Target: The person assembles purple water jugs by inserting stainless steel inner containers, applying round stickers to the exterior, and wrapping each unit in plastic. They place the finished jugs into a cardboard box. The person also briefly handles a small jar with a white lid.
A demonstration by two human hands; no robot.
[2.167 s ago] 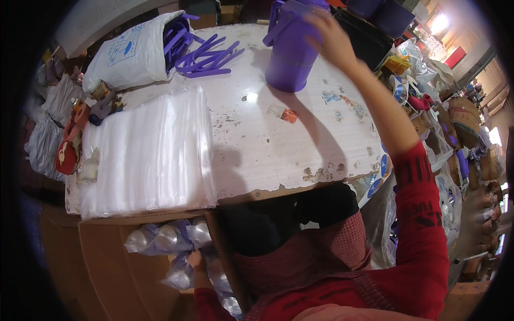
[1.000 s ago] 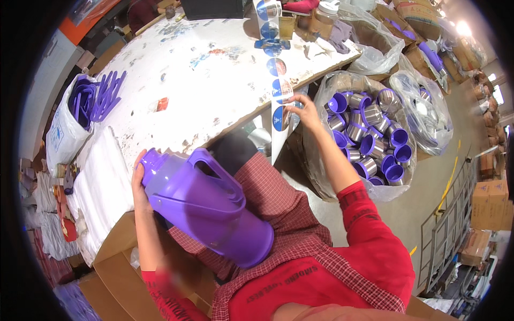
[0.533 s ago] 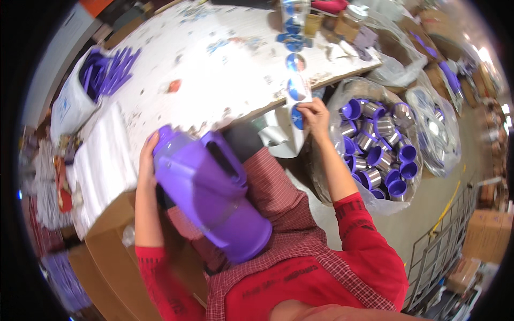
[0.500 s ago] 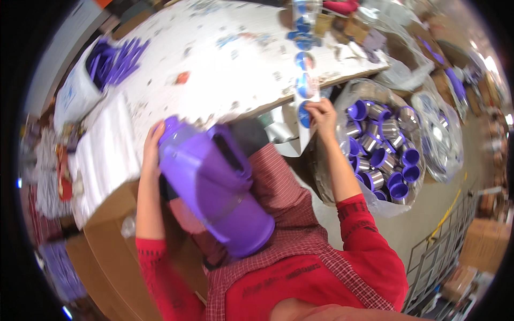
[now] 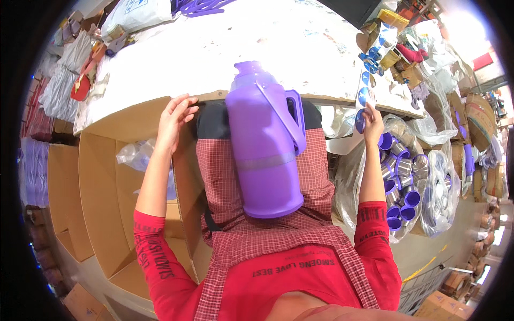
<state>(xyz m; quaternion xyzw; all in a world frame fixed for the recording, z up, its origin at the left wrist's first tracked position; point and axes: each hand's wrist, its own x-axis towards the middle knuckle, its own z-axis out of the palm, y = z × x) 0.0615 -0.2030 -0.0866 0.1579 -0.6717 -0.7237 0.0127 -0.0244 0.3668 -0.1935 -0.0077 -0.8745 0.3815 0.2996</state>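
A purple thermos jug (image 5: 265, 155) with a side handle and a swung-down carrying strap lies on my lap, its narrow top against the table edge. My left hand (image 5: 176, 115) is off the jug, beside the table edge above a cardboard box, its fingers loosely bent and holding nothing. At the table's right edge my right hand (image 5: 373, 124) pinches a strip of round blue stickers (image 5: 363, 97). That strip runs down from the far right of the table and over its front edge.
An opened cardboard box (image 5: 101, 198) with clear plastic inside stands left of my legs. On the right, a plastic bag (image 5: 350, 179) holds several steel cups with purple rims (image 5: 409, 198). Purple straps (image 5: 201, 7) lie at the back of the white table (image 5: 214, 48).
The jug has gone from tilted in my left hand to lying fairly straight on my lap. My left hand has let go of it. My right hand still holds the sticker strip.
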